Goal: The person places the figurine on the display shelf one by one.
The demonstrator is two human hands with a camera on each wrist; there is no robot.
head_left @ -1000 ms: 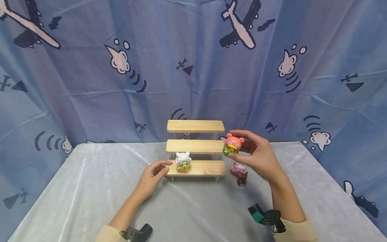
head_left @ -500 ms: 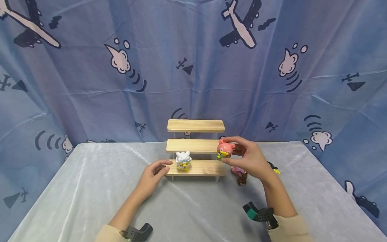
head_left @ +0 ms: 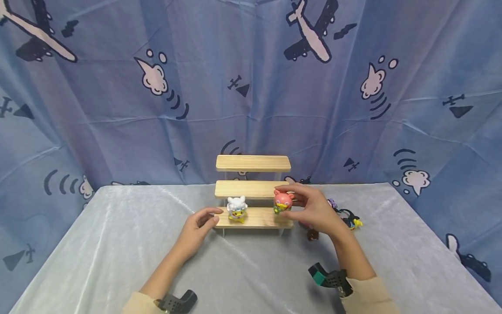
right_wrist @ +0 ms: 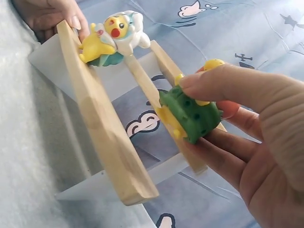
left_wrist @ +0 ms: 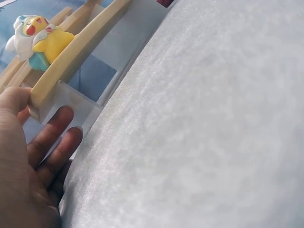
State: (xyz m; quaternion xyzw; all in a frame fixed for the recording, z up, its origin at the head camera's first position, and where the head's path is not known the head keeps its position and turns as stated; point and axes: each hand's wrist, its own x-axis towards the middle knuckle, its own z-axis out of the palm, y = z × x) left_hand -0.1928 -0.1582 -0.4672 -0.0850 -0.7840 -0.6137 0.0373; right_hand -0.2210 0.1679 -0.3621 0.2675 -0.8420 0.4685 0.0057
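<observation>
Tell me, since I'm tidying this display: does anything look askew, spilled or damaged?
Nothing looks spilled or damaged. The black-and-yellow figurine on the cloth, right of the right hand, seems to lie on its side, unlike the white-hooded figurine upright on the bottom shelf.

From my remote post I'm watching a table draped in pale grey plush cloth bearing a three-tier light-wood stand; a white-hooded yellow figurine is standing on its lowest board, and a black-and-yellow figurine is lying rightward on the cloth.
</observation>
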